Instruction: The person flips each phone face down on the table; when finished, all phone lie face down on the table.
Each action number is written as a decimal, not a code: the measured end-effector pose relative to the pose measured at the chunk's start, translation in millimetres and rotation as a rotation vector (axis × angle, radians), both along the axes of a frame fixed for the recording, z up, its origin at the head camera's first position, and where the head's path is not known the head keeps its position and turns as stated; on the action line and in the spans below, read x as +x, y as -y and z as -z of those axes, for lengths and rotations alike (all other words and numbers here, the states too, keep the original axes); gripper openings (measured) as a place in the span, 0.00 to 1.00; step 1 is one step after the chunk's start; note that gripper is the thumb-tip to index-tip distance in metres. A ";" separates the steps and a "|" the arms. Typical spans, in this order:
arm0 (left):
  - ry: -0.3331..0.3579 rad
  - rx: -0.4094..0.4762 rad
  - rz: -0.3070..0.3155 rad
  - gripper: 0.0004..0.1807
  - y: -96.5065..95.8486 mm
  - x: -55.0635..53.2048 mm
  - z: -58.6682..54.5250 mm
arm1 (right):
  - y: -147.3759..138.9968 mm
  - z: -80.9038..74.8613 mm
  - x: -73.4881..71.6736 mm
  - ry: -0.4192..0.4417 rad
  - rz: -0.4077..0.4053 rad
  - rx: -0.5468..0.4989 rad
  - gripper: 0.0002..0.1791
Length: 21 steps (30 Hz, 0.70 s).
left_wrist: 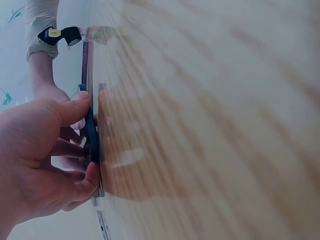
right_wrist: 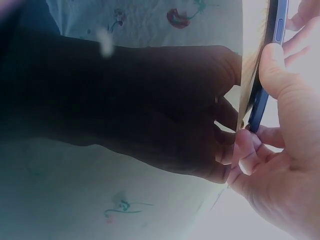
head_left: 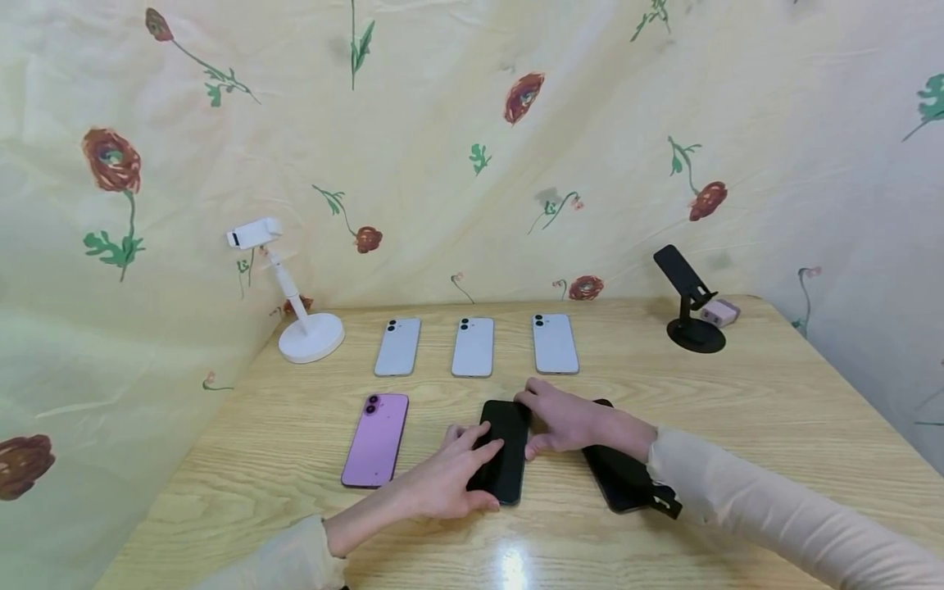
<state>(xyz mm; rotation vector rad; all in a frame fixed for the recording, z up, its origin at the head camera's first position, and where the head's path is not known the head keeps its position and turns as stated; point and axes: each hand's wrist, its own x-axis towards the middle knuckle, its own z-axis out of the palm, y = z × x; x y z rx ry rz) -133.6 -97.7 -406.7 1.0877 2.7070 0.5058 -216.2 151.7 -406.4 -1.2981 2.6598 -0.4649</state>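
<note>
A dark smartphone [head_left: 508, 438], black screen facing up, is at the middle of the table between both hands. My left hand [head_left: 460, 471] holds it from the left, fingers over the screen and thumb by its near end. In the left wrist view that phone [left_wrist: 91, 135] appears edge-on, between thumb and fingers of the left hand [left_wrist: 45, 155]. My right hand [head_left: 564, 416] grips its far right corner, fingers at the far end. In the right wrist view the right thumb [right_wrist: 272, 67] lies along the phone's side edge [right_wrist: 262, 102].
A purple phone [head_left: 374, 442] lies back up at left. Another dark phone [head_left: 619, 479] is partly under the right forearm. Three pale phones [head_left: 473, 348] form a row behind. A white stand [head_left: 311, 336] is at back left; a black stand [head_left: 696, 334] and pinkish charger [head_left: 720, 312] at back right.
</note>
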 end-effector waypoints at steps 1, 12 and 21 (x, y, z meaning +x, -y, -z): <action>-0.001 0.002 0.000 0.41 0.2 0.1 0.0 | -0.1 0.0 0.3 -0.001 0.001 0.001 0.46; 0.016 0.029 0.004 0.41 2.3 -0.1 -0.7 | -1.1 -2.8 1.4 0.000 0.000 -0.026 0.46; 0.045 0.050 -0.007 0.41 2.9 -1.6 -2.3 | -2.0 -4.9 2.9 -0.015 -0.002 -0.045 0.45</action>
